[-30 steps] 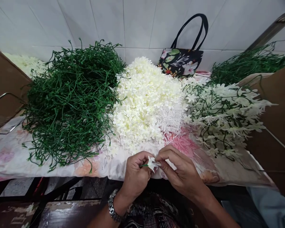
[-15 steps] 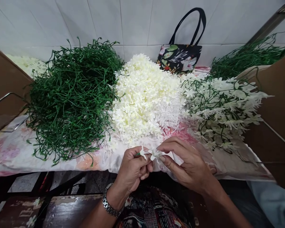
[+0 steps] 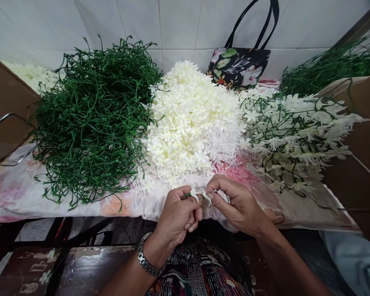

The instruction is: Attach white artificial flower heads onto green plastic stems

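Close together at the table's front edge, my two hands meet over a small white artificial flower (image 3: 195,194). My left hand (image 3: 180,211), with a watch at its wrist, pinches the flower near its green stem tip. The thumb and forefinger of my right hand (image 3: 231,201) are closed on a second white petal piece (image 3: 206,197) beside it, with thin white filaments between the two. Beyond my hands lies a heap of cream-white flower heads (image 3: 188,119), and white stamens (image 3: 223,142) are piled at its right side.
Green plastic stems (image 3: 95,119) form a big pile on the left. Assembled white flower sprays (image 3: 299,135) lie at right, against a cardboard box (image 3: 366,156). A black floral handbag (image 3: 239,68) stands by the tiled wall. A flowered cloth (image 3: 64,207) covers the table.
My right hand's fingers have closed in tighter on the petal piece, which has turned and now hangs at their tips. The whole view has shifted slightly.
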The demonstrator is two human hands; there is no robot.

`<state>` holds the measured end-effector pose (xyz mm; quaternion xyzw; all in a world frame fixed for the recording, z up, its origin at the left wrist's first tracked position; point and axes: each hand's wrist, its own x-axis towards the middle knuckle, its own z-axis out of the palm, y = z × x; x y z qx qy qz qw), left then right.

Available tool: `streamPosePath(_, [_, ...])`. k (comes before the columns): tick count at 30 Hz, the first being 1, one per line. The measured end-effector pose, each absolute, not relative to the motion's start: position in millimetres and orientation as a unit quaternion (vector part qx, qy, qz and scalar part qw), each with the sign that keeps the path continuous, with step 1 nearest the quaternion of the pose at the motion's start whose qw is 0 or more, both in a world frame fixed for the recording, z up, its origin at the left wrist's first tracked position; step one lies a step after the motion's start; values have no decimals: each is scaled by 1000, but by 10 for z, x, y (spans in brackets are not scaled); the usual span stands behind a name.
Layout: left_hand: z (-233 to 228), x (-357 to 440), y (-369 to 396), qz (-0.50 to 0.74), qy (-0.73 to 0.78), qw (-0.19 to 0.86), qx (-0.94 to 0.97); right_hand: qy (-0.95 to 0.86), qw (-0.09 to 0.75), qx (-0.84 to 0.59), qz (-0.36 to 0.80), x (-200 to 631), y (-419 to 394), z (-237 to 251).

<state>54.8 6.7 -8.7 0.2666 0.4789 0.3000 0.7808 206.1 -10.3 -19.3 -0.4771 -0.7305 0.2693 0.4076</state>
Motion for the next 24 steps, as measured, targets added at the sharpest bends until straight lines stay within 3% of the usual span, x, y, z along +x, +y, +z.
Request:
streamPosePath(16, [-155, 597, 36, 345, 493, 759, 247, -764, 406, -462, 195, 2001, -95, -232])
streamPosePath(21, [-136, 532, 8, 327, 442, 775, 311, -746, 412, -474, 222, 2068, -135, -178])
streamPosePath(24, [-94, 482, -14, 372, 411, 765, 329, -727, 442, -496, 172, 2241, -150, -38])
